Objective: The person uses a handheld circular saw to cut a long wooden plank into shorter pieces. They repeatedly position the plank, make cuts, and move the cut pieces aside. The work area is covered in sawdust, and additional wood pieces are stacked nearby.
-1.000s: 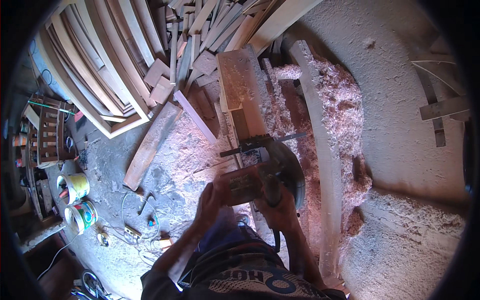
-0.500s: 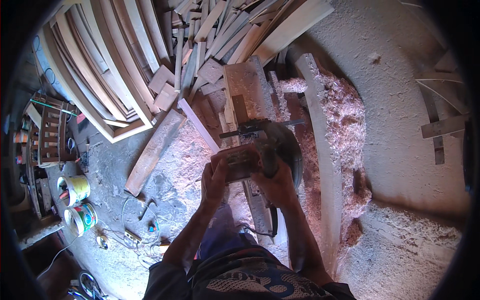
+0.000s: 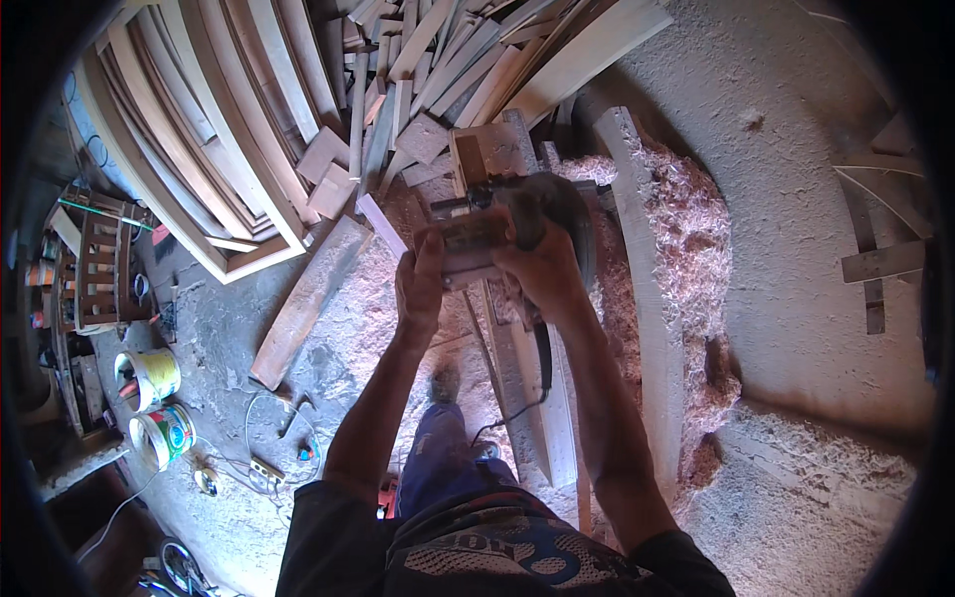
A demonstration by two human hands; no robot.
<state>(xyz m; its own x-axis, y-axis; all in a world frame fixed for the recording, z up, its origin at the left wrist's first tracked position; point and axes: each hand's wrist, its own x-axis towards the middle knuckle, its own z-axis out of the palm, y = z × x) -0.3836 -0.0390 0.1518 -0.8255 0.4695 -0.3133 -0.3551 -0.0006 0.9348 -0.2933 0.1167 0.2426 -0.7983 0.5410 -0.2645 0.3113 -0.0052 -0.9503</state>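
Note:
A corded power saw (image 3: pixel 476 237), apparently a circular saw with a round guard on its right side, stands over a long wooden board (image 3: pixel 522 373) in front of me. My left hand (image 3: pixel 421 289) is pressed against the left side of its motor housing, thumb on top. My right hand (image 3: pixel 542 269) is closed round its rear handle. From the handle the black cord (image 3: pixel 544 366) runs back beside the board toward my legs. The blade is hidden beneath the tool. Past it, the board's dusty far end (image 3: pixel 507 149) shows.
A thick beam (image 3: pixel 655 348) lies on the right, heaped with wood shavings (image 3: pixel 686 229). Offcuts (image 3: pixel 438 60) pile up at the far side. Door-like wooden frames (image 3: pixel 264 261) lean at far left. Two buckets (image 3: pixel 164 438) and coiled cables (image 3: pixel 261 468) sit on the left floor.
Both hands have pushed the saw away from me along the board. More of the board shows on my side, and my leg and foot now come into sight.

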